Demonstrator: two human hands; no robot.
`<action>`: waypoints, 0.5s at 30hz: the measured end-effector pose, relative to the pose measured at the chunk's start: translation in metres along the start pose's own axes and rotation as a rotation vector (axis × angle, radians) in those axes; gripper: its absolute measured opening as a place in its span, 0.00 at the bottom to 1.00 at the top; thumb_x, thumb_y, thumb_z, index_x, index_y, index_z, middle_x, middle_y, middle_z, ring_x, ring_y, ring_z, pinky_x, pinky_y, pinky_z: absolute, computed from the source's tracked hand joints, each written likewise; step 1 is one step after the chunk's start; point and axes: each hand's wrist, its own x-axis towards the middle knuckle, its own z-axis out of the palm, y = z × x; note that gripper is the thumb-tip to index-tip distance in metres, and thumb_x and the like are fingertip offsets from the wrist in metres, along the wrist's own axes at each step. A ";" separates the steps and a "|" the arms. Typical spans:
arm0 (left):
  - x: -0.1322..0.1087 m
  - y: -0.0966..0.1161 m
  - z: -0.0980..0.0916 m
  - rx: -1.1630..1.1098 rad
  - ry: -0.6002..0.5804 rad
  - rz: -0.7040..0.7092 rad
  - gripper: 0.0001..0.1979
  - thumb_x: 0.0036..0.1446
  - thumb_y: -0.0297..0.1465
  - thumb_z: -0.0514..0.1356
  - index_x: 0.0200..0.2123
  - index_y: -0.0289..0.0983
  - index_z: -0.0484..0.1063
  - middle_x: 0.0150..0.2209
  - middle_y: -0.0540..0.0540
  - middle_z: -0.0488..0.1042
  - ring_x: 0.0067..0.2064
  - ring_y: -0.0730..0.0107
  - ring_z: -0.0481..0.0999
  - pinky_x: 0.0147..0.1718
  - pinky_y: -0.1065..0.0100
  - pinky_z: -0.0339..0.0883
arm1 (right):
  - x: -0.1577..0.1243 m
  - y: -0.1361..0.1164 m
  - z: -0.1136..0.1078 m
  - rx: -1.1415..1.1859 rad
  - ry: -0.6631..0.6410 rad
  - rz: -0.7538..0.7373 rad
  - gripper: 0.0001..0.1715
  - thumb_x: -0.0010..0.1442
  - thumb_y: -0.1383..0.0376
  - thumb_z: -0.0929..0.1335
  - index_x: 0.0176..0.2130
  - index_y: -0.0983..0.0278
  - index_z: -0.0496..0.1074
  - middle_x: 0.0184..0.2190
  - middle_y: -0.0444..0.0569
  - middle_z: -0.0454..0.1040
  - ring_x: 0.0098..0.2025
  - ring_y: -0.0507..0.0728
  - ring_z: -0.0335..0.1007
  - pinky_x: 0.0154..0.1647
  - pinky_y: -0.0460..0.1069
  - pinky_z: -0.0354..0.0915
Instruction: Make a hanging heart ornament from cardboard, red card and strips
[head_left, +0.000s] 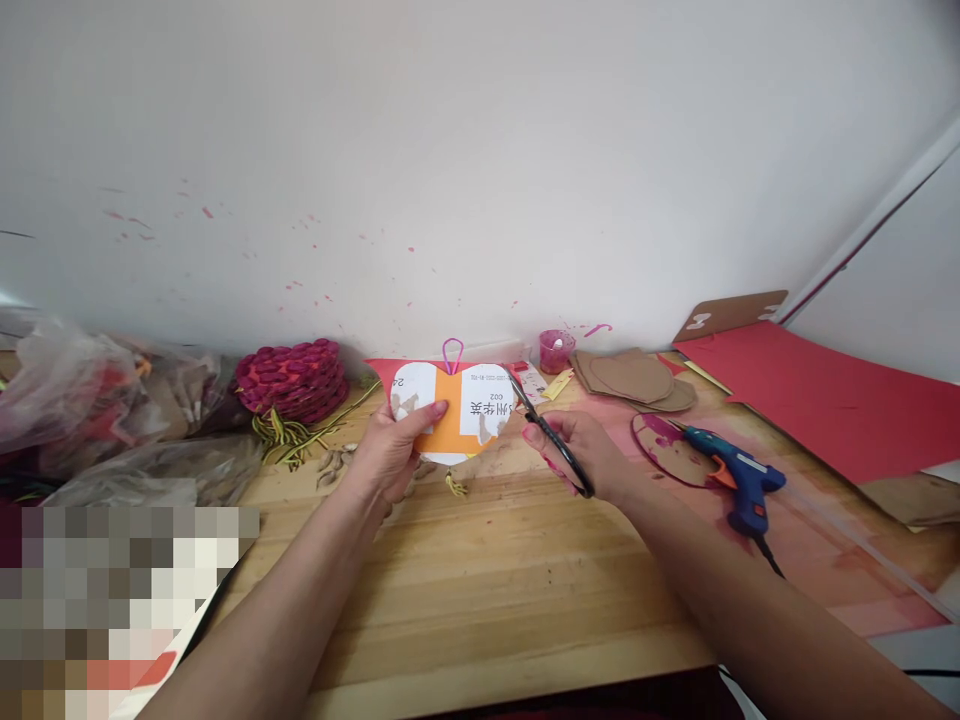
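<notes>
A heart-shaped piece (448,425), white with an orange band and printed characters, is held up over the table by my left hand (397,440), thumb on its face. Red paper (381,370) shows behind its upper edge. A pink-purple loop (452,354) rises from the notch at the top, and a yellow-green tassel (454,484) hangs at the lower point. My right hand (574,450) is closed on black-handled scissors (556,440), whose blades point up and left to the heart's right edge.
A blue glue gun (742,480) and cardboard shapes (630,380) lie at the right, near red sheets (832,400). A pink cup (556,350) stands by the wall. Left are stacked magenta pieces (292,380) and plastic bags (67,390) on the wooden table (480,600).
</notes>
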 end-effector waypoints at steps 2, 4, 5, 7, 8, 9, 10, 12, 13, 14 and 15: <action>0.000 0.001 0.000 -0.004 0.011 0.004 0.26 0.38 0.24 0.76 0.44 0.35 0.77 0.41 0.42 0.84 0.36 0.60 0.85 0.34 0.66 0.81 | -0.001 -0.003 0.001 0.011 -0.004 0.004 0.32 0.56 0.40 0.72 0.24 0.60 0.59 0.15 0.36 0.56 0.16 0.47 0.48 0.16 0.46 0.46; 0.000 0.001 0.001 -0.009 0.017 0.012 0.25 0.38 0.24 0.76 0.43 0.35 0.77 0.41 0.42 0.84 0.36 0.61 0.85 0.33 0.66 0.81 | -0.002 -0.007 0.002 0.028 -0.014 0.013 0.32 0.56 0.40 0.72 0.24 0.60 0.60 0.15 0.36 0.56 0.16 0.47 0.48 0.16 0.46 0.46; 0.001 0.001 0.001 -0.013 0.018 0.019 0.25 0.38 0.23 0.76 0.43 0.36 0.77 0.41 0.43 0.84 0.35 0.61 0.84 0.33 0.66 0.81 | -0.003 -0.008 0.002 0.036 -0.017 0.018 0.31 0.55 0.40 0.72 0.25 0.60 0.61 0.15 0.36 0.56 0.16 0.47 0.48 0.16 0.46 0.46; 0.001 0.002 0.001 -0.021 0.021 0.032 0.25 0.39 0.23 0.76 0.43 0.36 0.77 0.41 0.43 0.84 0.35 0.62 0.84 0.34 0.67 0.81 | -0.004 -0.011 0.002 0.041 -0.015 0.027 0.30 0.54 0.41 0.73 0.25 0.60 0.62 0.14 0.35 0.56 0.15 0.47 0.49 0.16 0.46 0.45; 0.002 0.001 0.000 -0.024 0.024 0.038 0.25 0.39 0.23 0.76 0.43 0.36 0.77 0.41 0.43 0.84 0.35 0.63 0.84 0.33 0.67 0.81 | -0.004 -0.012 0.002 0.039 -0.014 0.030 0.30 0.54 0.41 0.73 0.25 0.60 0.62 0.14 0.35 0.56 0.15 0.47 0.49 0.16 0.46 0.45; 0.002 0.001 0.000 -0.024 0.028 0.046 0.25 0.39 0.24 0.76 0.43 0.36 0.77 0.42 0.43 0.84 0.35 0.63 0.84 0.33 0.67 0.80 | -0.005 -0.012 0.002 0.035 -0.012 0.031 0.29 0.55 0.42 0.73 0.25 0.60 0.63 0.14 0.35 0.56 0.15 0.47 0.49 0.16 0.46 0.45; 0.003 0.001 0.000 -0.023 0.032 0.053 0.25 0.39 0.24 0.76 0.43 0.36 0.77 0.42 0.43 0.84 0.36 0.63 0.84 0.33 0.68 0.80 | -0.005 -0.012 0.002 0.030 -0.010 0.031 0.29 0.55 0.43 0.73 0.25 0.61 0.63 0.14 0.35 0.56 0.15 0.48 0.49 0.16 0.46 0.45; 0.003 0.000 -0.001 -0.023 0.036 0.065 0.27 0.38 0.25 0.76 0.45 0.37 0.77 0.42 0.44 0.84 0.37 0.63 0.84 0.35 0.67 0.80 | -0.005 -0.012 0.002 0.019 -0.009 0.034 0.28 0.55 0.43 0.74 0.25 0.61 0.64 0.14 0.36 0.56 0.15 0.48 0.49 0.16 0.46 0.45; 0.004 0.001 -0.001 -0.026 0.036 0.069 0.27 0.38 0.25 0.77 0.45 0.37 0.76 0.43 0.44 0.84 0.38 0.62 0.84 0.36 0.66 0.80 | -0.005 -0.012 0.002 0.008 -0.008 0.037 0.28 0.55 0.44 0.74 0.25 0.61 0.64 0.14 0.36 0.56 0.15 0.48 0.50 0.16 0.46 0.45; 0.004 0.001 -0.001 -0.029 0.034 0.072 0.28 0.38 0.25 0.77 0.46 0.38 0.76 0.43 0.45 0.84 0.38 0.62 0.84 0.38 0.65 0.80 | -0.005 -0.012 0.002 -0.005 -0.005 0.038 0.28 0.54 0.44 0.74 0.24 0.61 0.64 0.14 0.36 0.56 0.15 0.48 0.50 0.16 0.46 0.44; 0.004 0.001 -0.002 -0.032 0.030 0.074 0.29 0.38 0.25 0.77 0.47 0.38 0.76 0.43 0.45 0.83 0.39 0.62 0.84 0.39 0.64 0.80 | -0.005 -0.011 0.002 -0.019 -0.001 0.038 0.29 0.54 0.43 0.74 0.24 0.61 0.63 0.14 0.36 0.56 0.16 0.48 0.50 0.16 0.46 0.44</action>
